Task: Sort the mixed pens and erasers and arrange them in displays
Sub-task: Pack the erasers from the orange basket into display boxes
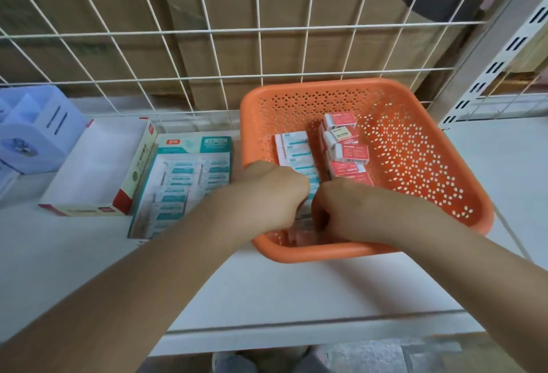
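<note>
Hands (271,194) around teal erasers (296,147) in basket (430,194)

teal erasers (296,150) and red erasers (351,153) lie in rows inside the orange basket (415,150).

One basket (326,83), two display boxes (98,165) (192,144), one organiser (35,129)

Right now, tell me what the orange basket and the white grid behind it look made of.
Orange basket: likely moulded plastic, matte, judging by its punched holes and rounded rim. White grid: probably coated metal wire, thin straight crossing rods.
</note>
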